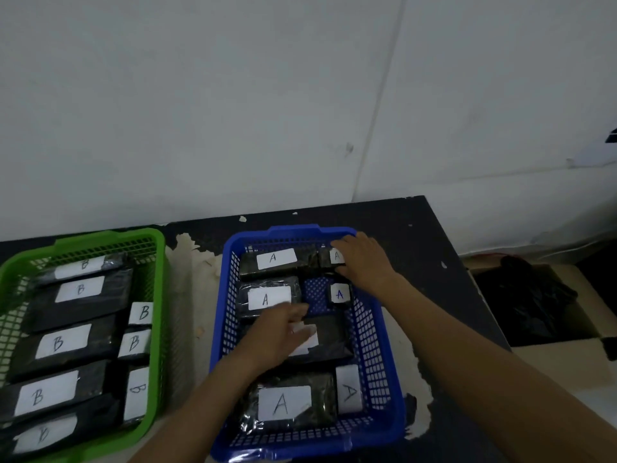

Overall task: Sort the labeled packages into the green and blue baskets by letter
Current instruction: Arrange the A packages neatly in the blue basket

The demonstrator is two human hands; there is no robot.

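A blue basket [384, 396] in the middle holds several black packages with white "A" labels. My left hand [277, 335] lies with straight fingers on the middle package [330, 342], covering most of its label. My right hand [364, 259] reaches to the basket's far right corner and grips a small "A" package [329, 259], partly hiding it. A large "A" package [287, 401] lies at the front. At the left, a green basket [157, 329] is filled with several black packages labelled "B" [76, 290].
The baskets stand on a dark table [427, 248] with chipped, peeling patches, set against a white wall. To the right, lower down, an open cardboard box [534, 352] holds black plastic. Bare table lies between the baskets and right of the blue one.
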